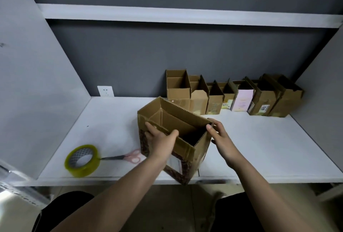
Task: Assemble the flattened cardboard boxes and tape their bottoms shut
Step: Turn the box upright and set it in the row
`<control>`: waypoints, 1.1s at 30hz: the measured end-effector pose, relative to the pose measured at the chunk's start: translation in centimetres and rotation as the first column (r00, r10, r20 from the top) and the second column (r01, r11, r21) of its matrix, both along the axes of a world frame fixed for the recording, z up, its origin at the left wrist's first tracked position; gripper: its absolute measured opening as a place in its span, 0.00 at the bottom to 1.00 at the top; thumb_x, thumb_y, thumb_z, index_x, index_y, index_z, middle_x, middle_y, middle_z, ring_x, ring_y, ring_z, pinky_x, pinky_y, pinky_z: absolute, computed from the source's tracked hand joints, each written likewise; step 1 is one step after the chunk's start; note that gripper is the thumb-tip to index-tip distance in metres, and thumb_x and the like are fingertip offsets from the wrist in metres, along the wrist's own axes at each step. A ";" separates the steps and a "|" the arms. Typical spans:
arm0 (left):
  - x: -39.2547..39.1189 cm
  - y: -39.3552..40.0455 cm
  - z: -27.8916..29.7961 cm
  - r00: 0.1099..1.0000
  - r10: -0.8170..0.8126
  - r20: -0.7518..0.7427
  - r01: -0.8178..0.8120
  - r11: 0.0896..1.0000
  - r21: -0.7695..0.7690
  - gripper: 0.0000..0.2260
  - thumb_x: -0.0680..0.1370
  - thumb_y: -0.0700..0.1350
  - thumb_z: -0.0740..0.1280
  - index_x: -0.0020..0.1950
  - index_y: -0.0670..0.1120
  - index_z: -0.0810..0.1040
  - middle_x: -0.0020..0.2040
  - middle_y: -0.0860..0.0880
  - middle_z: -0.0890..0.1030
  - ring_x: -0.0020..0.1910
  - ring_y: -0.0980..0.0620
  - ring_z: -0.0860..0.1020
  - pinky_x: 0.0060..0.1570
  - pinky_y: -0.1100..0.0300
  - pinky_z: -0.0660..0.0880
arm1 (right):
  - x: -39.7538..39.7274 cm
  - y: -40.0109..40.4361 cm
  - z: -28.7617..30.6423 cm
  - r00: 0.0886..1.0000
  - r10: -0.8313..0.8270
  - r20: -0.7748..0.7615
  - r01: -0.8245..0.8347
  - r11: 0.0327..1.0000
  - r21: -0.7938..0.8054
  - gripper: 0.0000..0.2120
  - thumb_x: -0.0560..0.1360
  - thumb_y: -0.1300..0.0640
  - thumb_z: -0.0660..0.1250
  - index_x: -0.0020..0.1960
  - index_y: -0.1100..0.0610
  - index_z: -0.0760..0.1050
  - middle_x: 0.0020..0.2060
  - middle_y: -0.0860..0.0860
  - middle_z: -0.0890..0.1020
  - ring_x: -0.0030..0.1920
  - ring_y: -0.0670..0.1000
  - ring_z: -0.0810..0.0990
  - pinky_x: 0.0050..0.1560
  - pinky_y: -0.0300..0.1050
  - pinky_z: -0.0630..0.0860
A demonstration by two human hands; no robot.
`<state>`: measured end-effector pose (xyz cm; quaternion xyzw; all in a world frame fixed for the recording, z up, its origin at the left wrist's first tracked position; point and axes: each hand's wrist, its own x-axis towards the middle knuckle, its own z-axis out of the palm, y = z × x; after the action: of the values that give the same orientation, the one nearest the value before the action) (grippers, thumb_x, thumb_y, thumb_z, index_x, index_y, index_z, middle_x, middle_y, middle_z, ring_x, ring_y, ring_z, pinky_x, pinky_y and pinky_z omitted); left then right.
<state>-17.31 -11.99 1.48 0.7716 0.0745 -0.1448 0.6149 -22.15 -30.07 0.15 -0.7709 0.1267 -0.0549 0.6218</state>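
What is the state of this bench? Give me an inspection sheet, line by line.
Surface: white bench, set in a grey alcove.
Job's things: open box upright at the front edge; tape roll and scissors left of it.
Clutter: row of assembled boxes along the back wall.
Grips: left hand holds the box's near rim; right hand touches its right corner, fingers fairly straight.
Cables: nothing seen.
Surroundings: wall socket; shelf above.
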 end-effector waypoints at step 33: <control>2.8 8.9 4.3 0.908 -0.247 0.338 0.248 0.968 0.044 0.27 0.79 0.35 0.62 0.75 0.50 0.58 0.61 0.56 0.68 0.62 0.50 0.72 0.57 0.57 0.71 | 4.6 7.6 3.8 0.961 0.166 0.220 -0.032 0.860 -0.510 0.19 0.75 0.53 0.70 0.64 0.45 0.72 0.69 0.48 0.71 0.69 0.50 0.69 0.67 0.50 0.70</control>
<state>-14.54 -3.05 5.75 0.7881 -0.1314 -0.0859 0.5952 -17.58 -22.46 3.97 -0.8977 -0.0132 -0.1527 0.4132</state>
